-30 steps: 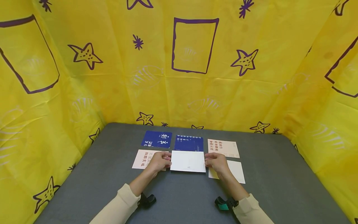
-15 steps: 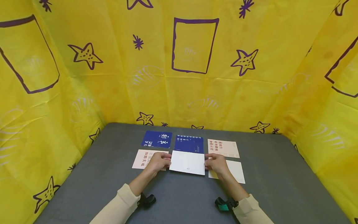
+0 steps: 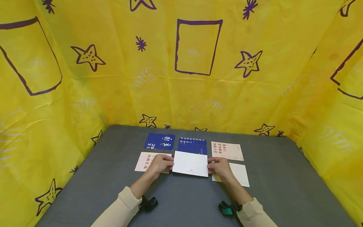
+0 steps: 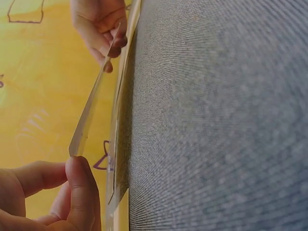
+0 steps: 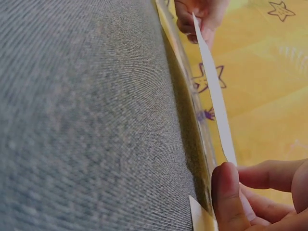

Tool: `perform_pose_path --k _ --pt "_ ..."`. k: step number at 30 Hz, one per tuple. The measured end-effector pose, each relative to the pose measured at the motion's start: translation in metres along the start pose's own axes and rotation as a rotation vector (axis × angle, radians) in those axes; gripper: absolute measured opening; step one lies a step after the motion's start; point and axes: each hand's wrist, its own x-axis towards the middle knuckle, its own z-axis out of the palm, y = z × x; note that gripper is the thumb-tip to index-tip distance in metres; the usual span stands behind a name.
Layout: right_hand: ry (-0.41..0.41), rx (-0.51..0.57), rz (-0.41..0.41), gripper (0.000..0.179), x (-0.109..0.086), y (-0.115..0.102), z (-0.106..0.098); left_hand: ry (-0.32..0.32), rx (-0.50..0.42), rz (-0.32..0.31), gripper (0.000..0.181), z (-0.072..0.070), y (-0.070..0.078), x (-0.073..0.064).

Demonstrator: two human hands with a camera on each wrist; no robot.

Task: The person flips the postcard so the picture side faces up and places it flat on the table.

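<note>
A white card [image 3: 190,164] with a tiny mark near its lower edge is held up between both hands, clear of the table in the wrist views. My left hand [image 3: 161,164] pinches its left edge between thumb and fingers. The right hand [image 3: 220,166] pinches the opposite edge the same way. In the left wrist view the card [image 4: 91,106] appears nearly edge-on and tilted. Behind it, a blue card [image 3: 193,145] with white writing is partly covered by it. Under the left hand lies a pink card [image 3: 144,160] with red characters; under the right, a cream card [image 3: 239,175].
Another blue card [image 3: 159,142] lies at the back left of the grey table [image 3: 181,205]. At the back right is a pink card [image 3: 227,150] with red writing. A yellow patterned cloth [image 3: 158,94] encloses the back and sides.
The white card in both hands tips slightly, its near edge dipping and then rising a little. Both hands stay almost in place. The head view shifts very slightly.
</note>
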Motion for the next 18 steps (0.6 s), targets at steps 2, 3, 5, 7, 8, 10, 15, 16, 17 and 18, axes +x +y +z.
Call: perform_pose_path --k 2,3,5,7,8,10,15,16,17,18 --pt "-0.001 -0.004 -0.001 0.026 0.0002 0.0000 -0.0001 0.002 -0.007 -0.012 0.016 -0.0005 0.0007 -0.0003" --pt "-0.001 -0.008 -0.001 0.024 0.0004 -0.0002 -0.0002 0.003 -0.010 -0.013 0.016 -0.0008 0.0011 -0.0005" --pt "0.002 -0.004 -0.002 0.021 0.0005 -0.0008 -0.0007 0.002 -0.015 -0.015 0.016 -0.0008 0.0018 -0.0007" --pt "0.005 -0.005 -0.002 0.019 0.0005 -0.0016 -0.0016 0.001 -0.019 -0.017 0.016 -0.0007 0.0020 -0.0007" --pt "0.006 0.000 -0.001 0.019 0.0001 -0.0023 -0.0020 0.000 -0.020 -0.019 0.015 -0.0006 0.0020 -0.0007" --pt "0.006 0.007 -0.005 0.018 -0.0005 -0.0033 -0.0031 -0.004 -0.023 -0.025 0.014 -0.0004 0.0020 -0.0005" --pt "0.004 0.014 -0.024 0.017 -0.0029 -0.0055 -0.0060 -0.016 -0.034 -0.044 0.013 -0.0003 0.0023 -0.0001" --pt "0.003 0.011 -0.027 0.017 -0.0029 -0.0053 -0.0066 -0.019 -0.034 -0.048 0.012 -0.0003 0.0024 -0.0001" --pt "0.004 0.010 -0.031 0.017 -0.0033 -0.0054 -0.0071 -0.020 -0.033 -0.050 0.012 -0.0002 0.0024 -0.0001" --pt "0.005 0.009 -0.035 0.017 -0.0035 -0.0056 -0.0076 -0.021 -0.032 -0.055 0.011 0.0000 0.0027 -0.0002"
